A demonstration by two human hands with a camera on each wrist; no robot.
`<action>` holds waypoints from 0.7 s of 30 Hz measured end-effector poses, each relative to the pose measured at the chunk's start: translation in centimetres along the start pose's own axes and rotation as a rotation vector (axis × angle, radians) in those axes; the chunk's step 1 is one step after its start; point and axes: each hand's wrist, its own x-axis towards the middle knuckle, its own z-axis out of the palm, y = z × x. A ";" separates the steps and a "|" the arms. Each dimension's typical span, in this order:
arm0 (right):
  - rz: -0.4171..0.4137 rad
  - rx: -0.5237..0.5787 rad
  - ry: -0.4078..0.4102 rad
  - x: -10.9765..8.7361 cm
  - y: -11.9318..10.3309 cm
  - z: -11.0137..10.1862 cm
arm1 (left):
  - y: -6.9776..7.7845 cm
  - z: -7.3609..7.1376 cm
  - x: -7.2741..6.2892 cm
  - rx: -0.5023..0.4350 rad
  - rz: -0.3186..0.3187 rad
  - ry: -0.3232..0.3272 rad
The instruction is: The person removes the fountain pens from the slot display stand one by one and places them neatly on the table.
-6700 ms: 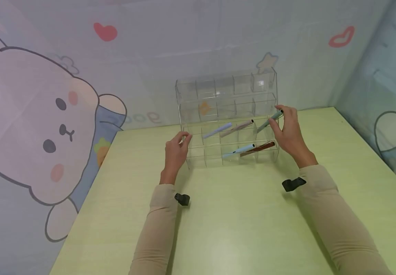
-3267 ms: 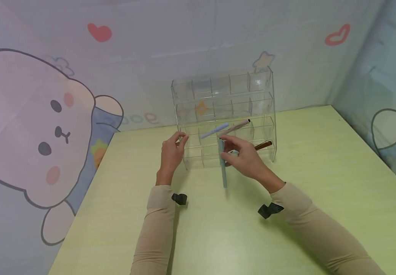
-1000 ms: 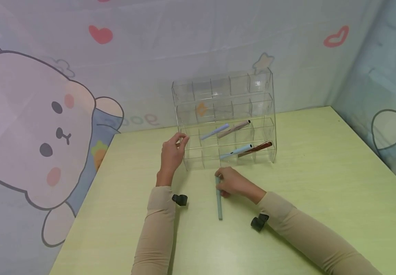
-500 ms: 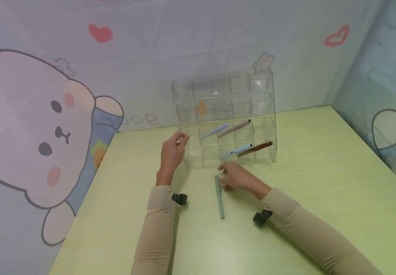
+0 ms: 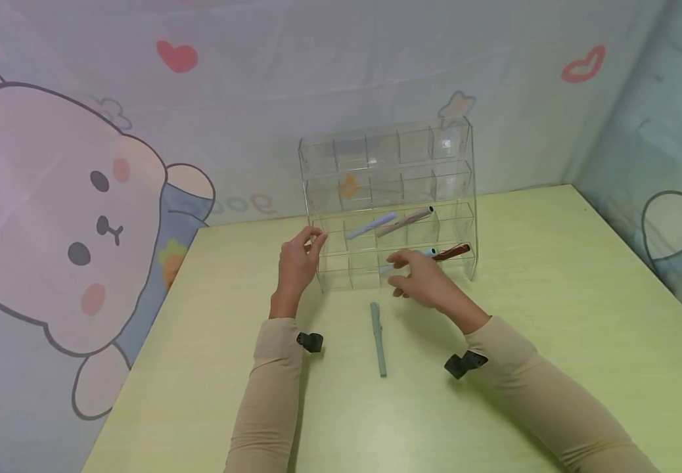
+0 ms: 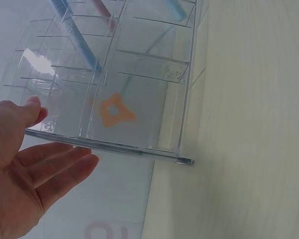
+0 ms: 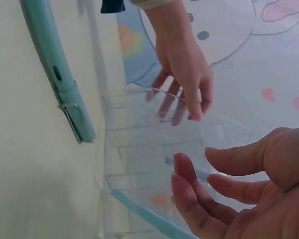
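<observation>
A clear acrylic pen rack (image 5: 385, 190) with stepped rows of compartments stands at the back of the table. My left hand (image 5: 297, 266) holds its left side panel, the thumb inside and the fingers outside in the left wrist view. Over the front of the bottom row, my right hand (image 5: 426, 282) has thumb and fingers apart with nothing between them. It partly covers a light blue pen (image 5: 431, 252) lying slanted there; a dark red pen (image 5: 453, 252) is just right of it. A capped green pen (image 5: 378, 341) lies on the table before the rack.
One row higher in the rack, a lavender pen (image 5: 370, 225) and a beige-pink pen (image 5: 406, 221) lean in their compartments. A printed cloth (image 5: 246, 118) hangs behind the pale yellow-green table (image 5: 211, 368).
My right hand has taken the green pen from the rack's right side, laid it on the table, let go and moved back up to the bottom row. My left hand has stayed on the rack.
</observation>
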 end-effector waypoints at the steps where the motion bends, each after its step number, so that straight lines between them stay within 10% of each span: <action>1: -0.010 -0.005 0.010 0.0 -0.1 -0.3 | 0.0 0.0 0.0 -0.003 0.000 0.001; 8: -0.088 -0.060 0.137 -0.5 -0.6 -2.0 | -0.1 0.0 0.0 -0.019 0.005 -0.002; 21: -0.467 -0.138 0.744 0.6 -0.2 -2.9 | 0.0 -0.1 0.0 -0.021 0.005 0.003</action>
